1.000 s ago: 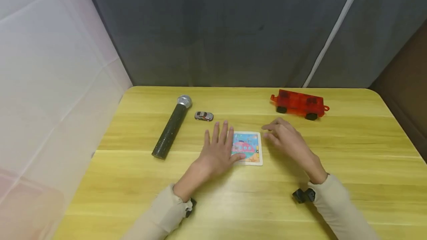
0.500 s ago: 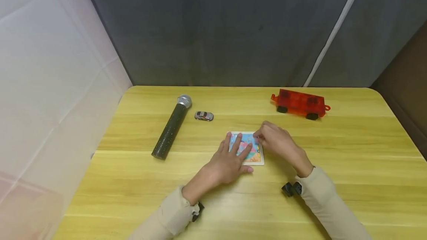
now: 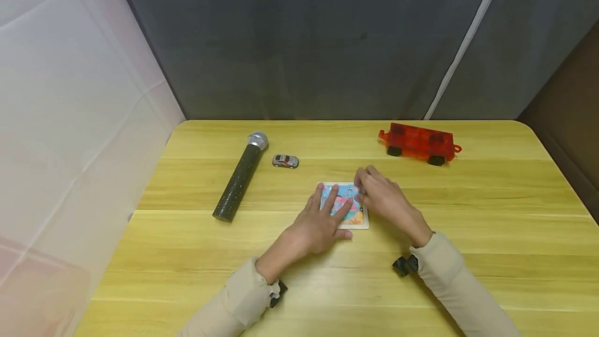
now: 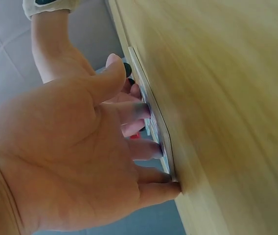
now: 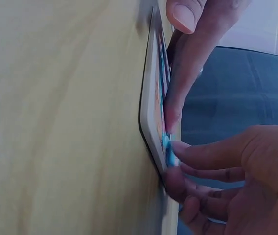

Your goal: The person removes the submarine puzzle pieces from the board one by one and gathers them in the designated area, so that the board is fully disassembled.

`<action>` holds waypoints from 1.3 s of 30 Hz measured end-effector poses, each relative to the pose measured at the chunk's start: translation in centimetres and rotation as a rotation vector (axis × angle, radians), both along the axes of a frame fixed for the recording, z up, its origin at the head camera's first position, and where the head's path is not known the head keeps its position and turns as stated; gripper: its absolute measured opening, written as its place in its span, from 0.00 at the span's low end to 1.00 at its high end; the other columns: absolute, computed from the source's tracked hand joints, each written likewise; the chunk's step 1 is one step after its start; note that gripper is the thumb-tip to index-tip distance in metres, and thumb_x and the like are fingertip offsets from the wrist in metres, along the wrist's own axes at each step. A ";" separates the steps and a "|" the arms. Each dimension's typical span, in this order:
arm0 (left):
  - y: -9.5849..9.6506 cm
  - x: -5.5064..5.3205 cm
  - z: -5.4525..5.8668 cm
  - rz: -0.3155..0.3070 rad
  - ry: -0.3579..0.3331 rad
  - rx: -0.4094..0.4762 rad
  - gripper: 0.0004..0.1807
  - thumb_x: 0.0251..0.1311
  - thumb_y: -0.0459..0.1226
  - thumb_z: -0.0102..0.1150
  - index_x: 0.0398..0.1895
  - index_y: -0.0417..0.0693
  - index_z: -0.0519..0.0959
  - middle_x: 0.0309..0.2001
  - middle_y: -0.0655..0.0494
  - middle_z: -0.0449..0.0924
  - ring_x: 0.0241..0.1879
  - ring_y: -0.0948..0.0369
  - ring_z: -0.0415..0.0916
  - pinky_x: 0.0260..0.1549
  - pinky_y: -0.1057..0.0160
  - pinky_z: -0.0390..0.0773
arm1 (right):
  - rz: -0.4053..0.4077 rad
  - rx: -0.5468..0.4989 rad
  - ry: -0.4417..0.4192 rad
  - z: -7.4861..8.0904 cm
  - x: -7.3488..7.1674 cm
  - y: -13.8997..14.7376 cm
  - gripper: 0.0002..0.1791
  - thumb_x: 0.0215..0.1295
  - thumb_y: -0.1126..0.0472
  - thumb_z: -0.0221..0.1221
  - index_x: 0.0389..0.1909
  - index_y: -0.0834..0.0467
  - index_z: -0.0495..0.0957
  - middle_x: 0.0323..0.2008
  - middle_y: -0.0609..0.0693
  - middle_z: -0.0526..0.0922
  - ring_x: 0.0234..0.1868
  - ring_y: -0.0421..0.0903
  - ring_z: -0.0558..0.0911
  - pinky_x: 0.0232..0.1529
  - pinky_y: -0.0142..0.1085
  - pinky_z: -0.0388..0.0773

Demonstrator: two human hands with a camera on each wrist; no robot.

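A small white-framed jigsaw puzzle [image 3: 366, 223] with a colourful picture lies flat on the table. My left hand [image 3: 319, 227] is spread over its left part, fingers straight and fingertips on the picture. In the left wrist view, the fingertips [image 4: 151, 149] touch the puzzle's surface and edge. At the puzzle's far right corner, my right hand [image 3: 387, 199] has thumb and fingers curled together. The right wrist view shows it pinching a small blue puzzle piece [image 5: 171, 152], whose edge is tilted up at the corner. The fingers hide much of this piece.
A dark speckled microphone [image 3: 238, 181] with a silver head lies to the left. Beside it is a small silver toy car [image 3: 285, 161]. A translucent red toy wagon [image 3: 419, 143] with black wheels stands at the back right. A grey partition [image 3: 299, 40] rises behind the table.
My right hand has moved left from beside the puzzle onto its far right corner and pinches a piece there. My left hand has shifted slightly right and nearer, fingers now across the picture.
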State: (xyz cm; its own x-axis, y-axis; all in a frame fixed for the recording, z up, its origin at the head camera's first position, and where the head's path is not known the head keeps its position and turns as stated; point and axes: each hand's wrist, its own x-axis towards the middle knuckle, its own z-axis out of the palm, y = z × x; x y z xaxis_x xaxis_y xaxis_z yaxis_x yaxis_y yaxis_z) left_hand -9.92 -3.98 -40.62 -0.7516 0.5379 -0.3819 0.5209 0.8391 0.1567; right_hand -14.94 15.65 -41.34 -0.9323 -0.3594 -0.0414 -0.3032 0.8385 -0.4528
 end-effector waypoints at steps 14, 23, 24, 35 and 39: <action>-0.3 -0.1 0.0 -0.011 0.002 0.017 0.40 0.85 0.59 0.44 0.92 0.59 0.51 0.91 0.41 0.36 0.89 0.34 0.32 0.87 0.42 0.49 | 0.004 -0.235 -0.079 0.5 -1.5 1.9 0.03 0.76 0.71 0.65 0.40 0.64 0.81 0.31 0.56 0.86 0.28 0.45 0.80 0.31 0.33 0.75; -0.4 0.3 0.1 0.005 0.024 -0.007 0.40 0.85 0.58 0.46 0.92 0.60 0.50 0.91 0.41 0.39 0.89 0.35 0.35 0.86 0.39 0.51 | -0.007 -0.105 -0.233 2.3 -2.8 10.7 0.08 0.72 0.69 0.69 0.35 0.65 0.80 0.26 0.51 0.82 0.26 0.45 0.78 0.29 0.33 0.73; -0.4 0.3 0.1 0.008 0.026 -0.010 0.40 0.85 0.58 0.46 0.92 0.60 0.50 0.91 0.42 0.39 0.89 0.35 0.35 0.86 0.39 0.52 | -0.011 -0.086 -0.242 2.2 -2.9 11.4 0.08 0.72 0.69 0.69 0.34 0.65 0.80 0.26 0.51 0.82 0.26 0.45 0.77 0.29 0.33 0.72; -0.4 0.2 0.0 0.015 0.038 -0.011 0.39 0.85 0.58 0.47 0.92 0.61 0.51 0.91 0.39 0.38 0.89 0.36 0.35 0.86 0.38 0.53 | -0.077 0.036 -0.209 1.7 -3.3 12.7 0.05 0.68 0.71 0.67 0.34 0.66 0.80 0.30 0.55 0.79 0.30 0.49 0.76 0.34 0.39 0.72; -0.4 0.1 0.0 0.033 0.027 -0.007 0.39 0.85 0.57 0.47 0.92 0.63 0.51 0.89 0.31 0.36 0.89 0.37 0.35 0.86 0.40 0.52 | -0.107 0.102 -0.177 1.9 -3.1 12.3 0.04 0.69 0.69 0.67 0.36 0.66 0.82 0.34 0.59 0.83 0.35 0.54 0.77 0.37 0.44 0.76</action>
State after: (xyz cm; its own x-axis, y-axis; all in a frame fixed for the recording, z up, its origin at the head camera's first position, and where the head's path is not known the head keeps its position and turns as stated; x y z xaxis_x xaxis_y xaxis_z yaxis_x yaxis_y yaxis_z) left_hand -9.78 -4.35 -40.58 -0.7790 0.5098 -0.3652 0.4965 0.8571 0.1373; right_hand -18.04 28.00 -39.44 -0.9399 -0.2441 -0.2386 -0.1330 0.9057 -0.4026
